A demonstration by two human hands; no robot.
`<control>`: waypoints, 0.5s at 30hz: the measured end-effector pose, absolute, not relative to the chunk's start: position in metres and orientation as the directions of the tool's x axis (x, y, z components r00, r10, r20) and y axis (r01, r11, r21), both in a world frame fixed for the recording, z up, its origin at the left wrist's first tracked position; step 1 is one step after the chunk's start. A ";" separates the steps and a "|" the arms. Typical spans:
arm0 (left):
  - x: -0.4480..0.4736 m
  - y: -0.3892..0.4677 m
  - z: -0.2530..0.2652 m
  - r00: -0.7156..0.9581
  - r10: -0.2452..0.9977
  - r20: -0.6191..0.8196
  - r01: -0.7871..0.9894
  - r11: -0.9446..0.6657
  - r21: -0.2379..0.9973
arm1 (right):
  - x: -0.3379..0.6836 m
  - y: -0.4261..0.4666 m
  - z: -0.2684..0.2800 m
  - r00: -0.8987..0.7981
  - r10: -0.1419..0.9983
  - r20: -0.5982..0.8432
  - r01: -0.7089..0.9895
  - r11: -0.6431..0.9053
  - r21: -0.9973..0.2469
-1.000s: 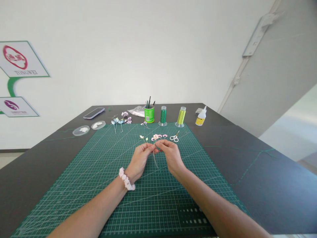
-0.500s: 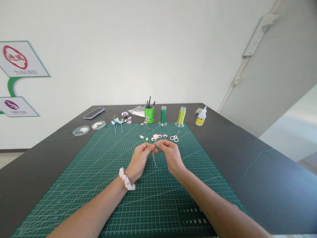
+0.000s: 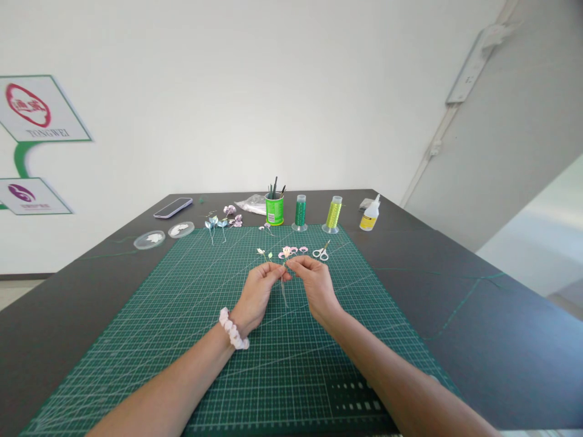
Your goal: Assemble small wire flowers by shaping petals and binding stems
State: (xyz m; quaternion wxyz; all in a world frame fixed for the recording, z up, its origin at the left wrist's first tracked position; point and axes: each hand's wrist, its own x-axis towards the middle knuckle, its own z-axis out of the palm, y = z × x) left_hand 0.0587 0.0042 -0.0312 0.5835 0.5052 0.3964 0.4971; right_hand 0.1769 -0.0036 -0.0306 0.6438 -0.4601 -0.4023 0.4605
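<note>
Over the green cutting mat (image 3: pixel 273 376) my left hand (image 3: pixel 256 291) pinches the stem of a small artificial flower (image 3: pixel 286 251) with pale pink and cream petals. Its thin stem ends (image 3: pixel 284 294) hang down below the fingers. My right hand (image 3: pixel 315 285) is closed at the same stem, thumb and forefinger together; whether it grips the stem or a fine thread is too small to tell. Just beyond the fingers lie several pink petals on wires (image 3: pixel 303 249), a white bud (image 3: pixel 260 251) and a little green leaf (image 3: pixel 270 255). White-handled scissors (image 3: pixel 321 252) rest to the right.
Along the back stand a green can of tools (image 3: pixel 274 210), a green thread spool (image 3: pixel 300 212), a yellow-green spool (image 3: pixel 334 213) and a glue bottle (image 3: pixel 370 216). At left are blue flowers (image 3: pixel 215 224), purple flowers (image 3: pixel 232 213), two shallow dishes (image 3: pixel 149 240) and a phone (image 3: pixel 173 208).
My right fingertips have shifted very slightly at the stem. Otherwise both hands, the flower and the things on the table stay where they were.
</note>
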 end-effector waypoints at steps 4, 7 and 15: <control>0.059 0.003 -0.030 0.206 0.978 0.032 -0.195 0.009 0.981 | 0.177 -0.003 -0.031 0.253 0.963 0.090 -0.228 0.150 -0.962; 0.059 0.003 -0.030 0.217 0.976 0.023 -0.215 0.025 0.976 | 0.177 -0.003 -0.032 0.231 0.968 0.101 -0.214 0.152 -0.965; 0.060 0.003 -0.028 0.238 0.971 -0.003 -0.254 0.066 0.965 | 0.177 -0.002 -0.033 0.227 0.970 0.085 -0.241 0.140 -0.960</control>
